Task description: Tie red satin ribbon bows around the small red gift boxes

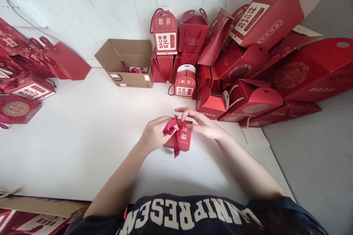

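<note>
A small red gift box (185,140) with pale lettering lies on the white table in front of me. Dark pink ribbon (177,149) crosses its top, and one tail hangs over the near side. From the left, my left hand (156,134) pinches a loop of the ribbon above the box, fingers closed. My right hand (203,124) reaches in from the other side, thumb and fingers at the ribbon by the box's right edge. Its index finger is raised and curved, apart from the thumb. Whether the right fingertips grip a ribbon end is hard to see.
An open cardboard box (132,79) with ribbon pieces inside stands by the tiled wall. Many red gift boxes (245,69) are stacked at the back right, close to my right hand. More red boxes (33,90) sit at the far left of the white table (96,136).
</note>
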A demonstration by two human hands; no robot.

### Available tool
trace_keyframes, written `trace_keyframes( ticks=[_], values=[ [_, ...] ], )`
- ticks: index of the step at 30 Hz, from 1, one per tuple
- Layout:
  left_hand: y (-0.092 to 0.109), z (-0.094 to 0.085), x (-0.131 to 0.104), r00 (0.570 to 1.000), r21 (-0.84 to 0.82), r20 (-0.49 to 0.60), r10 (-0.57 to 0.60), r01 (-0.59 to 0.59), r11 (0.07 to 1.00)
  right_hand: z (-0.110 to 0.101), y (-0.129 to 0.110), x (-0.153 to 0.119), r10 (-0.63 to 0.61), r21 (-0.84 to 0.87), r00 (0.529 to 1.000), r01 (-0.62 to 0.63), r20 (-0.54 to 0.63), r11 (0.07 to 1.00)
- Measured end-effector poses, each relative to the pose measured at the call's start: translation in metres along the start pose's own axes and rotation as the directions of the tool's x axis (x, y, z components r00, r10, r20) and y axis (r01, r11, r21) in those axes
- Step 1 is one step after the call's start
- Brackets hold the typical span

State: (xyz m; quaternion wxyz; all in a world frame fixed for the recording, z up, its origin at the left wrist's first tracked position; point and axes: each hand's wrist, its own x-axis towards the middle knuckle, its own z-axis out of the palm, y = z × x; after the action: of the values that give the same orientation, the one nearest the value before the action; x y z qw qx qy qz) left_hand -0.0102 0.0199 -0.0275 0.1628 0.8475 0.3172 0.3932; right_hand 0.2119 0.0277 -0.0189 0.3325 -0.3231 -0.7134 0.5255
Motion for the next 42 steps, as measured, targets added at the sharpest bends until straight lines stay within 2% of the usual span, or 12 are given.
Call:
trace_keyframes(
  ticks=[4,9,15,18,21,25,28,30,32,34,37,42],
  values=[
    [0.0,0.0,0.0,1.0,0.021,-0.012,-0.007,0.007,1.0,0.006,-0.003,0.0,-0.049,-0.148,0.999,0.046,-0.021,0.988],
    [0.0,0.002,0.0,0.999,0.031,-0.026,-0.034,0.034,0.999,0.008,-0.004,-0.001,-0.105,-0.147,0.97,0.073,-0.221,0.986],
    [0.001,0.006,0.0,0.997,0.072,-0.059,-0.054,0.058,0.996,0.016,-0.006,-0.002,-0.161,-0.319,0.967,0.092,-0.196,0.943],
    [0.0,0.005,-0.001,0.998,0.071,-0.044,-0.053,0.056,0.996,0.016,-0.006,-0.003,-0.271,-0.565,0.931,0.09,-0.246,0.82],
    [0.0,0.004,-0.001,0.997,0.074,-0.038,-0.063,0.066,0.995,0.007,-0.01,-0.008,-0.361,-0.804,0.885,-0.026,-0.295,0.594],
    [-0.001,0.003,-0.001,0.997,0.063,-0.029,-0.07,0.072,0.995,-0.016,-0.025,-0.024,-0.338,-0.91,0.881,-0.203,-0.331,0.362],
    [0.0,0.003,-0.001,0.997,0.062,-0.025,-0.069,0.07,0.996,-0.032,-0.043,-0.037,-0.209,-0.882,0.921,-0.22,-0.329,0.417],
    [0.0,0.002,-0.001,0.998,0.056,-0.02,-0.064,0.065,0.996,-0.037,-0.052,-0.042,-0.064,-0.823,0.987,-0.086,-0.147,0.561],
    [0.0,0.003,-0.001,0.998,0.053,-0.022,-0.051,0.052,0.997,-0.037,-0.053,-0.039,0.039,-0.671,0.999,-0.021,0.011,0.741],
    [0.0,0.003,-0.001,0.999,0.061,-0.033,-0.031,0.033,0.998,-0.031,-0.044,-0.029,0.082,-0.487,0.996,-0.058,0.029,0.871],
    [0.0,0.004,-0.001,0.999,0.077,-0.043,-0.021,0.024,0.997,-0.019,-0.021,-0.01,0.133,-0.294,0.99,-0.142,-0.049,0.945],
    [0.001,0.001,-0.001,0.999,0.068,-0.031,-0.043,0.045,0.997,-0.009,0.001,0.005,0.129,-0.024,0.985,-0.128,0.117,0.992]
  ],
)
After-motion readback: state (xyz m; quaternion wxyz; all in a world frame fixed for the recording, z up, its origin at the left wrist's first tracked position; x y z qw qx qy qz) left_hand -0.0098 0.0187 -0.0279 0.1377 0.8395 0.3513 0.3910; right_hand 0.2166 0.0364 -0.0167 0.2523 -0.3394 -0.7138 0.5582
